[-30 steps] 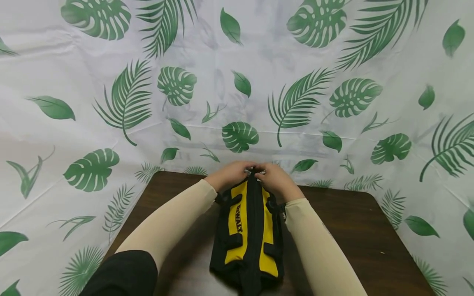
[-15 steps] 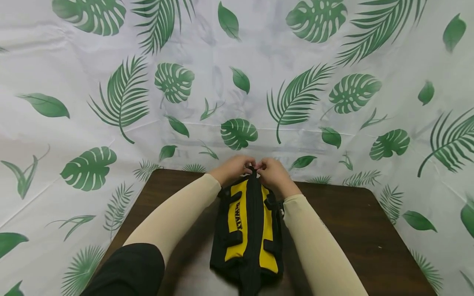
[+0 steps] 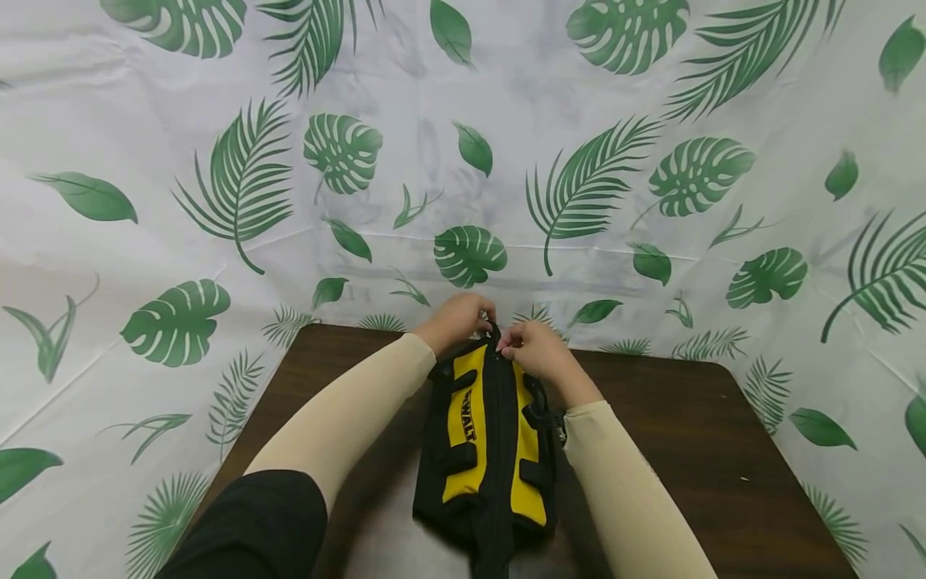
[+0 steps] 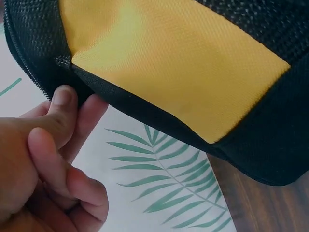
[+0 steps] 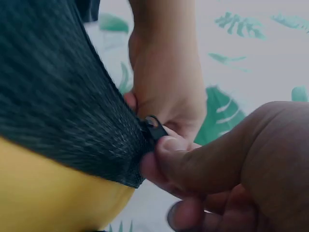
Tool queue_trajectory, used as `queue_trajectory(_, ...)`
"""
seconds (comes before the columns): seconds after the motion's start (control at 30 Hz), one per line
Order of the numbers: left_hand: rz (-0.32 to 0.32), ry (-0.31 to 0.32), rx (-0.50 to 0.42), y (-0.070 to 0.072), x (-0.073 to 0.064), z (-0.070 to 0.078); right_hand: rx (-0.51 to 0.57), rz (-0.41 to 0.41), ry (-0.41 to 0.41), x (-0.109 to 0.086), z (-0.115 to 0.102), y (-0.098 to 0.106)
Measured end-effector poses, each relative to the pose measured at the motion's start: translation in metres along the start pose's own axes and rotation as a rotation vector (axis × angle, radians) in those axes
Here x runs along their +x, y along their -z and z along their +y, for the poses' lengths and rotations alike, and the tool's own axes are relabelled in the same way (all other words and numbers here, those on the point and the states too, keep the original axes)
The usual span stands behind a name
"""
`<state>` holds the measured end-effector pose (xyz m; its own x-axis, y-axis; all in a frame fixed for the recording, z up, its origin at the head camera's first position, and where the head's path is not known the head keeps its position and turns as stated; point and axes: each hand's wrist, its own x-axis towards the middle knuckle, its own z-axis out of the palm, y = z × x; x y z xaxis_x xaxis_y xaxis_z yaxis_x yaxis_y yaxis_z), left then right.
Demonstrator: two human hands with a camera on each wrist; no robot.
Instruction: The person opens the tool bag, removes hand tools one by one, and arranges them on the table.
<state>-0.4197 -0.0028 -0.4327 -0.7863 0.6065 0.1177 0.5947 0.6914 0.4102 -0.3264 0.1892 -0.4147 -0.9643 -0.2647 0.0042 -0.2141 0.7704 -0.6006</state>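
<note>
Nearest: black sleeve (image 3: pixel 253 523) on the left upper arm, to the left of the bag's near end. 2 beige arm covers (image 3: pixel 347 410) run forward, 1 on each side of the bag.

Bag (image 3: pixel 501 434) sits on the table between the arms, long axis pointing away from the person. 2 yellow panels (image 3: pixel 530 497) flank a black zip strip along its top; dark lettering on the left panel, black loops on both sides.

Right hand (image 3: pixel 538 351) is at the bag's far end, right side: thumb and forefinger pinched on the black zipper pull (image 5: pixel 155 129), other fingers curled loosely.

Left hand (image 3: pixel 456 318) is at the bag's far end, left side: thumb and fingertips pinching the bag's black zip edge, remaining fingers bent.

Brown table (image 3: pixel 651 434) extends left and right of the bag; 1 pale speck (image 3: pixel 744 479) to its right. Farthest: white cloth (image 3: pixel 405 96) with green leaf print, behind the bag.
</note>
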Motion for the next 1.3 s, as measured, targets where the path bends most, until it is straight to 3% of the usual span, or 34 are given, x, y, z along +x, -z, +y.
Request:
queue_trajectory(0.3,0.028,0.046,-0.074,-0.002,0.000,0.001,0.026,-0.050,0.022,-0.049,-0.002,-0.007)
queue_trajectory(0.57,0.066,0.069,-0.082,-0.007,0.000,0.001,0.104,-0.098,0.038,-0.087,-0.006,-0.015)
queue_trajectory(0.73,0.079,0.094,-0.094,-0.012,-0.002,-0.001,0.184,-0.193,0.065,-0.114,-0.010,-0.020)
queue_trajectory(0.97,0.119,0.151,-0.201,-0.017,-0.002,-0.006,0.292,-0.326,0.086,-0.149,-0.016,-0.027)
queue_trajectory(1.17,0.145,0.186,-0.245,-0.016,-0.001,-0.005,0.280,-0.387,0.125,-0.173,-0.024,-0.029)
queue_trajectory(1.3,0.147,0.199,-0.262,-0.016,-0.003,-0.004,0.300,-0.474,0.209,-0.187,-0.027,-0.033)
